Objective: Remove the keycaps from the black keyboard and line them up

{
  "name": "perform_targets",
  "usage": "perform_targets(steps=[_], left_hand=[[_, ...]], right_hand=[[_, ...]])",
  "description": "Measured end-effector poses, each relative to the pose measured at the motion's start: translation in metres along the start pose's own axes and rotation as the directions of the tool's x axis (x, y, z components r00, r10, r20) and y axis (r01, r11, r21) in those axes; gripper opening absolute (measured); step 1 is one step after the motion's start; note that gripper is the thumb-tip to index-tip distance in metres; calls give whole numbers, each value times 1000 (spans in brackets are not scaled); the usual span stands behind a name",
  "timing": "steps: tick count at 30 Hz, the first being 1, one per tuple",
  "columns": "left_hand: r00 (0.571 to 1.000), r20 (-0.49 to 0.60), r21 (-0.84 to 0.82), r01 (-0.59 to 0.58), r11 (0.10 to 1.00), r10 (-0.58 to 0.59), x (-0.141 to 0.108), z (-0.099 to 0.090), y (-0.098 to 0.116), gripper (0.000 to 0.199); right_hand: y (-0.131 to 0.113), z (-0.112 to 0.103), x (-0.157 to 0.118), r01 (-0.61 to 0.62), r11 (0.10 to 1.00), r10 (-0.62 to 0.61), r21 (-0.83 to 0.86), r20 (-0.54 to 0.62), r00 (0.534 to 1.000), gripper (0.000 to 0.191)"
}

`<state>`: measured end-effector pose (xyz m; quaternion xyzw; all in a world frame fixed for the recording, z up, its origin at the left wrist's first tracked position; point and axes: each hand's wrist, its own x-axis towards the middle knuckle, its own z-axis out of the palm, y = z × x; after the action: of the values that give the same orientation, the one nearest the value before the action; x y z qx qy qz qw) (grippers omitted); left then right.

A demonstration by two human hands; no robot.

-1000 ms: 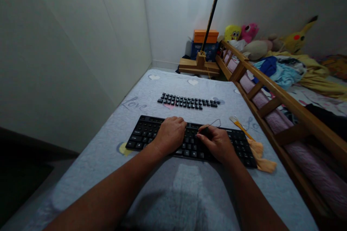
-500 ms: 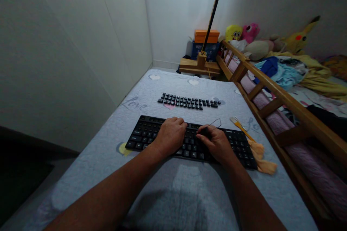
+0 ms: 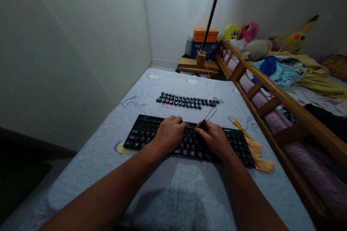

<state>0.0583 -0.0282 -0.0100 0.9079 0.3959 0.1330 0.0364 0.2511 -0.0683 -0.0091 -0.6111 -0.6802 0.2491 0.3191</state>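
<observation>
A black keyboard (image 3: 137,138) lies on the bedspread, with some of its keys off the upper part. My left hand (image 3: 170,130) rests on its middle, fingers curled together and tips down against the far part of the keyboard. Just right of it, my right hand (image 3: 215,138) is closed round the dark handle of a wire keycap puller (image 3: 204,124), its thin wire loops pointing up and away from the keys. My right fingertips are low over the keyboard; whether they touch a key I cannot tell. Beyond the keyboard, loose black keycaps (image 3: 187,101) stand in rows.
A brush with a yellow handle (image 3: 240,125) and an orange cloth (image 3: 256,151) lie at the keyboard's right end. A wooden bed rail (image 3: 267,86) runs along the right. White cabinet doors (image 3: 81,36) rise on the left. Boxes (image 3: 205,35) and a lamp stand base (image 3: 199,64) are at the back.
My right hand has turned the keycap puller, so its wire loops swing from pointing right to pointing up and away. My left hand stays on the keyboard. The whole view shifts slightly.
</observation>
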Motion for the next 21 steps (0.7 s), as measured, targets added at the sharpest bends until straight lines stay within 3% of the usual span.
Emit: perform_targets(steps=[6,13,21], left_hand=[[1000,-1,10,1,1000,-1,0,1,0,20],[1000,-1,15,-4,1000,4,0,-1,1,20],[996,-83,-71,12,997,-18,-2,0,2,22]], right_hand=[[1,-2,6,8,1000,-8,1,22,1000,9],[3,-4,13,-66,997,62,39,91,994,14],[5,-4,9,-41,991,42,123,-3,999,17]])
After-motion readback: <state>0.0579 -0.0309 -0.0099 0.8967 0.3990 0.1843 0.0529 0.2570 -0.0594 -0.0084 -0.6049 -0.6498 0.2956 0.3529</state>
